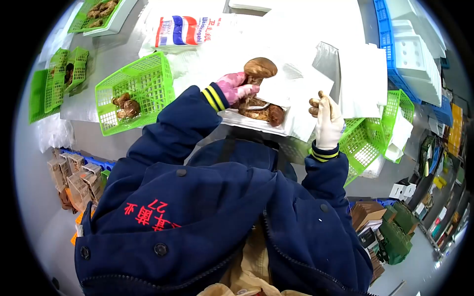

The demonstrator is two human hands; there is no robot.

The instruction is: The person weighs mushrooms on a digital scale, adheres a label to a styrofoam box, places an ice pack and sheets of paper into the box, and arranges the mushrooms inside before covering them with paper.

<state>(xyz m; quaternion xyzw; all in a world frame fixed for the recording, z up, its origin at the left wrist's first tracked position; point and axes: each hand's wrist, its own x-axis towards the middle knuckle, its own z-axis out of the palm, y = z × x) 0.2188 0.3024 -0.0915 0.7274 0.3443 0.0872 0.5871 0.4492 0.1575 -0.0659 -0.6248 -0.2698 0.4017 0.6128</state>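
My left hand point(236, 89), in a pink-stained glove, is closed around the stem of a large brown-capped mushroom point(260, 68), held upright over a white foam tray point(284, 130). More mushrooms point(269, 115) lie in that tray, close to the front of my body, and a pale strip curves across them. To the right of the tray, my right hand point(328, 118) is raised in a white glove. Its fingers are loosely bent with their brown-stained tips apart, and nothing shows between them.
A green basket point(163, 74) with a few mushrooms point(127, 106) stands at left. More green baskets point(363, 143) sit to the right. A tissue packet point(182, 30) and white sheets point(363, 79) lie on the table. White foam trays point(417, 59) are stacked beside a blue crate point(386, 44).
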